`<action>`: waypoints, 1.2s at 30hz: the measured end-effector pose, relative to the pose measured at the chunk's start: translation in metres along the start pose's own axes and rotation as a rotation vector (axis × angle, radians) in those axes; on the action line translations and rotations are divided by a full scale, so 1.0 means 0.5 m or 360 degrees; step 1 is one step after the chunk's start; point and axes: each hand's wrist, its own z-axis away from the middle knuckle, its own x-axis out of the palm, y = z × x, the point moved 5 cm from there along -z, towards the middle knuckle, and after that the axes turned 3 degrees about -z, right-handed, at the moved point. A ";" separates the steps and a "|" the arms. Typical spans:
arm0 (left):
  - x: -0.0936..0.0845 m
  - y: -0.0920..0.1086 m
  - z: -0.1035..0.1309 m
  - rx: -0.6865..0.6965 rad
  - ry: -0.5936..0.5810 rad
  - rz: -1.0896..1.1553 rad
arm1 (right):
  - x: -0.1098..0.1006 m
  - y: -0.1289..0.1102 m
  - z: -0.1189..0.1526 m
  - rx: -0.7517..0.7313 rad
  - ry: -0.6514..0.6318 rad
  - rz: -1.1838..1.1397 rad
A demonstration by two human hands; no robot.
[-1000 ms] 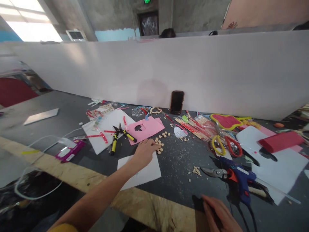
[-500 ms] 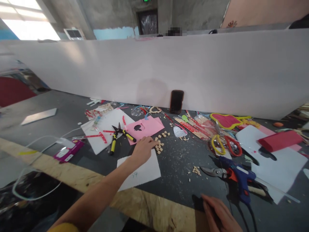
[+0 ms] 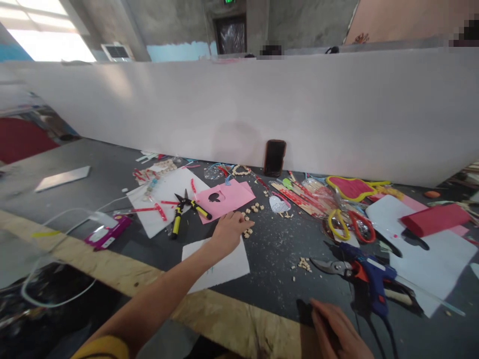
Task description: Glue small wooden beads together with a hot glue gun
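My left hand (image 3: 229,230) reaches over a torn white paper (image 3: 224,269) to a pile of small pale wooden pieces (image 3: 247,232). Its fingers are drawn together at the pile's edge; what lies between them is hidden. My right hand (image 3: 339,329) rests near the table's front edge, thumb and fingers close together. I cannot make out anything in it. Between the hands, a smaller heap of short pale pieces (image 3: 304,264) lies beside the blades of pruning shears (image 3: 331,267). Pink paper (image 3: 234,197) with a dark cut-out shape lies just beyond my left hand.
Yellow-handled pliers (image 3: 179,219) lie open on white paper at left, near a purple device (image 3: 108,233). To the right are a blue glue gun (image 3: 374,279), scissors (image 3: 350,224) and a red block (image 3: 434,218). A phone (image 3: 275,157) leans against the white partition (image 3: 168,109).
My left hand has shifted slightly to the right, over more of the wooden pieces. The right hand has hardly moved.
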 end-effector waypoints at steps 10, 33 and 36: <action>-0.019 -0.043 0.015 -0.0117 0.0062 -0.0029 | 0.036 -0.053 -0.158 -0.0039 -0.0453 0.0072; -0.017 -0.060 0.025 -0.0144 0.0019 0.0039 | 0.232 -0.068 -0.369 -0.0228 -0.0795 0.0545; -0.022 -0.064 0.028 -0.0156 0.0033 0.0041 | 0.238 -0.078 -0.372 -0.0247 -0.0795 0.0540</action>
